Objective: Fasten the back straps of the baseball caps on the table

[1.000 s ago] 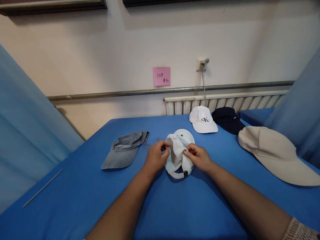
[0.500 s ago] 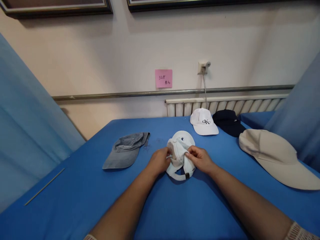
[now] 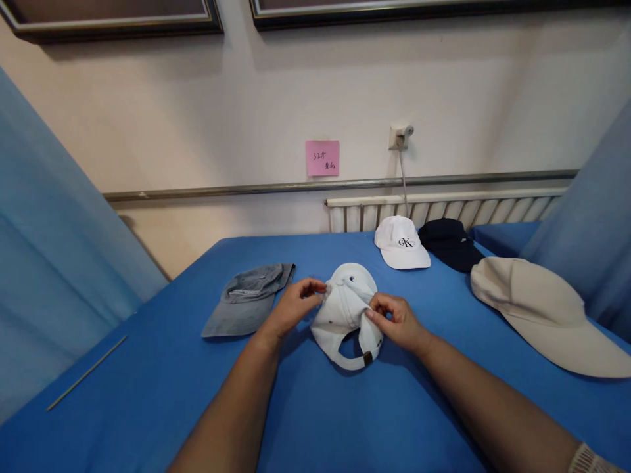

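Pale, thin cloth makes up the cap (image 3: 335,325) in the head view, the only one. It sits mid-way across the blue sheet (image 3: 315,420), between the two hands, brim towards the wall (image 3: 266,92) and strap opening towards the person. The right hand (image 3: 398,322) has thumb and fingers clamped on a fold of its crown; the left hand (image 3: 294,305) has thumb and fingers apart at the cap's other side, and whether the tips touch cannot be told.

It should be very light, with a soft crown that creases and slumps easily; dry cloth is unlikely to slip or break. The brim is probably stiffer and would give a firmer hold; pinching both sides of the crown would suit spreading it.

As for writing, a white cap (image 3: 402,244) at the back bears black letters like "CK". A pink note (image 3: 322,158) reads "32" with handwritten characters I cannot make out surely. The dark emblem (image 3: 351,279) on the pale brim and the small mark on the navy cap (image 3: 451,246) are too small to read.
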{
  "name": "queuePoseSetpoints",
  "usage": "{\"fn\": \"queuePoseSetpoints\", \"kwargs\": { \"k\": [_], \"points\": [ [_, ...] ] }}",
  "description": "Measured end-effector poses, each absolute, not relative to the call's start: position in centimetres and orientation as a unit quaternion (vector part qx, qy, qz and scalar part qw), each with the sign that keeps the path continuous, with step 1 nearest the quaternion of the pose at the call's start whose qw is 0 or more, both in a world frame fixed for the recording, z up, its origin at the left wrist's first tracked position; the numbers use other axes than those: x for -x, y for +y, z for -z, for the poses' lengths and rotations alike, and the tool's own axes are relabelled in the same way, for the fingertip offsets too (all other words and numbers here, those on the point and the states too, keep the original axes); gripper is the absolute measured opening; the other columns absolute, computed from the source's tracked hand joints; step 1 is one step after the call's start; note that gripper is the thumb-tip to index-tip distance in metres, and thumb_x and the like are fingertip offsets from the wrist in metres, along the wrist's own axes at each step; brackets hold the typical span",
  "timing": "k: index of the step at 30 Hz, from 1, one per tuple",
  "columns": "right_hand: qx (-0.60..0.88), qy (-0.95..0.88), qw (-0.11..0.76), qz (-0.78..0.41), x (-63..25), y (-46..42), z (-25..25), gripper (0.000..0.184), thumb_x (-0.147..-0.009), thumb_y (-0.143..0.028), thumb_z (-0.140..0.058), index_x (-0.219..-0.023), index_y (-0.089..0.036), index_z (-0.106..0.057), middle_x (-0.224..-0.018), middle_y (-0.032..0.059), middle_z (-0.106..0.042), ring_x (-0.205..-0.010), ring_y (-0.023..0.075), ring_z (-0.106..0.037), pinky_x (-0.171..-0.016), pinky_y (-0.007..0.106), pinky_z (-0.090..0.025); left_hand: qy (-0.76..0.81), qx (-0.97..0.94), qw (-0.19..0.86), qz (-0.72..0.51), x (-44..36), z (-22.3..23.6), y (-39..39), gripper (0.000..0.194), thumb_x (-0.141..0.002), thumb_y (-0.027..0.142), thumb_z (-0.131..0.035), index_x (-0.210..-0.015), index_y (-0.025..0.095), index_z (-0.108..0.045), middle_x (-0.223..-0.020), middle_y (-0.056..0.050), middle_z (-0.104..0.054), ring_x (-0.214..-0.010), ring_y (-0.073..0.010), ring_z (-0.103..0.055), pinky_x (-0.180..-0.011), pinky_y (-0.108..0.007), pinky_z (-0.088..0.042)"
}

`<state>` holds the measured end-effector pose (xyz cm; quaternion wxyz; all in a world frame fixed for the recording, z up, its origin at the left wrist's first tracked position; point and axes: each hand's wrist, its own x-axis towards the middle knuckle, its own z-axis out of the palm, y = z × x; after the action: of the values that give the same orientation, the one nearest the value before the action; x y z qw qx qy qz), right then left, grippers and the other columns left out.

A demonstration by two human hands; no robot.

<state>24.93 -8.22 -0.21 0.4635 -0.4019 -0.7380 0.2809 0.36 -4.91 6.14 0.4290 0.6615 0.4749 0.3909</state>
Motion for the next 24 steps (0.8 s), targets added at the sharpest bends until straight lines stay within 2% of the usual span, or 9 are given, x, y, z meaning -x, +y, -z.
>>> {"fn": "queuePoseSetpoints", "kwargs": {
  "k": [3, 6, 9, 11, 15, 18, 21, 23, 24],
  "points": [
    [0.395, -0.750, 0.460, -0.266, -24.5, -8.6, 0.0, 0.018, -0.085, -0.025, -0.058, -0.069, -0.019, -0.052, -0.064, -0.0029, -0.052, -0.058, 0.0109, -0.045, -0.055, 0.023, -0.035, 0.467, -0.692, 0.421, -0.354, -1.0, -5.4, -5.0, 0.026, -0.068, 0.028, -0.069, -0.090, 0.015, -0.069, -0.087, -0.006, -0.067, -0.076, -0.0167, -0.059, -0.069, -0.027, -0.045],
    [0.383, -0.756, 0.462, -0.261, -24.3, -8.9, -0.2, 0.019, -0.085, -0.025, -0.058, -0.068, -0.020, -0.050, -0.064, -0.0029, -0.051, -0.057, 0.0107, -0.045, -0.055, 0.023, -0.036, 0.476, -0.681, 0.424, -0.360, -1.5, -5.0, -5.3, 0.017, -0.066, 0.029, -0.070, -0.074, 0.014, -0.064, -0.070, 0.000, -0.061, -0.063, -0.0129, -0.052, -0.059, -0.023, -0.040],
    [0.363, -0.765, 0.469, -0.251, -24.2, -9.3, -0.6, 0.018, -0.086, -0.024, -0.057, -0.069, -0.020, -0.051, -0.065, -0.0024, -0.052, -0.057, 0.0109, -0.046, -0.055, 0.023, -0.037, 0.472, -0.634, 0.462, -0.403, -1.9, -5.1, -5.6, 0.016, -0.065, 0.027, -0.069, -0.067, 0.016, -0.057, -0.063, 0.003, -0.054, -0.058, -0.0103, -0.047, -0.056, -0.021, -0.037],
    [0.345, -0.775, 0.472, -0.239, -24.0, -9.6, -0.9, 0.018, -0.087, -0.024, -0.056, -0.070, -0.020, -0.052, -0.066, -0.0018, -0.052, -0.059, 0.0115, -0.048, -0.057, 0.024, -0.038, 0.454, -0.590, 0.512, -0.428, -2.2, -5.2, -5.9, 0.015, -0.064, 0.024, -0.068, -0.068, 0.016, -0.057, -0.066, 0.003, -0.055, -0.059, -0.0102, -0.048, -0.058, -0.021, -0.037],
    [0.344, -0.766, 0.482, -0.252, -23.5, -9.5, -0.5, 0.021, -0.092, -0.025, -0.048, -0.073, -0.020, -0.055, -0.067, -0.0013, -0.055, -0.062, 0.0126, -0.052, -0.062, 0.025, -0.041, 0.396, -0.496, 0.619, -0.462, -2.9, -5.1, -6.4, 0.015, -0.058, 0.017, -0.066, -0.067, 0.015, -0.055, -0.084, -0.002, -0.064, -0.069, -0.0125, -0.055, -0.062, -0.022, -0.040],
    [0.403, -0.716, 0.518, -0.239, -23.1, -8.7, 0.3, 0.009, -0.089, -0.024, -0.052, -0.092, -0.021, -0.061, -0.078, 0.0006, -0.060, -0.065, 0.0134, -0.055, -0.063, 0.026, -0.044, 0.369, -0.437, 0.667, -0.477, -3.3, -4.9, -6.7, 0.015, -0.057, 0.014, -0.066, -0.068, 0.015, -0.056, -0.080, -0.001, -0.063, -0.065, -0.0113, -0.054, -0.060, -0.021, -0.039],
    [0.420, -0.708, 0.514, -0.240, -22.8, -8.2, 0.7, 0.032, -0.081, -0.023, -0.061, -0.112, -0.022, -0.058, -0.101, 0.0049, -0.062, -0.070, 0.0138, -0.058, -0.063, 0.026, -0.047, 0.341, -0.399, 0.702, -0.482, -3.9, -4.7, -7.2, 0.014, -0.058, 0.014, -0.068, -0.069, 0.014, -0.058, -0.073, 0.000, -0.061, -0.061, -0.0102, -0.052, -0.059, -0.021, -0.040],
    [0.410, -0.725, 0.493, -0.252, -22.6, -8.2, 0.7, 0.037, -0.078, -0.022, -0.065, -0.114, -0.023, -0.057, -0.104, 0.0050, -0.061, -0.072, 0.0144, -0.059, -0.064, 0.026, -0.048, 0.313, -0.390, 0.721, -0.480, -4.6, -4.5, -7.7, 0.014, -0.059, 0.014, -0.069, -0.069, 0.014, -0.059, -0.082, -0.002, -0.064, -0.065, -0.0114, -0.055, -0.063, -0.022, -0.043],
    [0.411, -0.729, 0.486, -0.251, -22.5, -8.3, 0.6, 0.033, -0.078, -0.022, -0.064, -0.110, -0.023, -0.058, -0.098, 0.0038, -0.062, -0.071, 0.0145, -0.058, -0.064, 0.026, -0.047, 0.299, -0.392, 0.729, -0.475, -5.0, -4.4, -7.9, 0.014, -0.059, 0.014, -0.069, -0.069, 0.014, -0.060, -0.090, -0.004, -0.065, -0.069, -0.0126, -0.058, -0.066, -0.023, -0.045]
  ]
}}
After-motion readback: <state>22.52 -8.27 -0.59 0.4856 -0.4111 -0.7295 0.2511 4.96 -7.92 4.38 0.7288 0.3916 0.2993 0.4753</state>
